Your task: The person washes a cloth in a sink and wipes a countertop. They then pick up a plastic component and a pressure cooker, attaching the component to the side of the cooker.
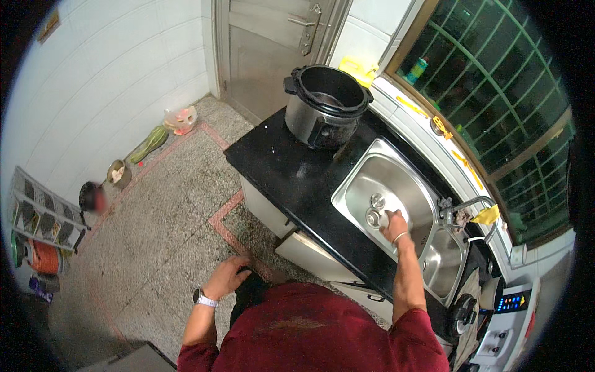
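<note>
Over the larger basin of the steel double sink (409, 164), my right hand (395, 229) reaches down beside the drain (372, 217). Its fingers are closed around something small and whitish, mostly hidden by the hand. A round metal drain fitting (377, 200) lies right by the drain. My left hand (226, 278) is away from the counter, loosely bent with fingers apart against my dark trouser leg (249, 294). It holds nothing that I can see.
On the black counter (266, 158) stands a lidless electric pressure cooker (328, 105). A faucet (462, 208) rises behind the sink. Below, a cabinet door (316, 257) hangs ajar. Along the wall sit a long green gourd (149, 146), a metal pot (119, 175) and a plastic bag (181, 119).
</note>
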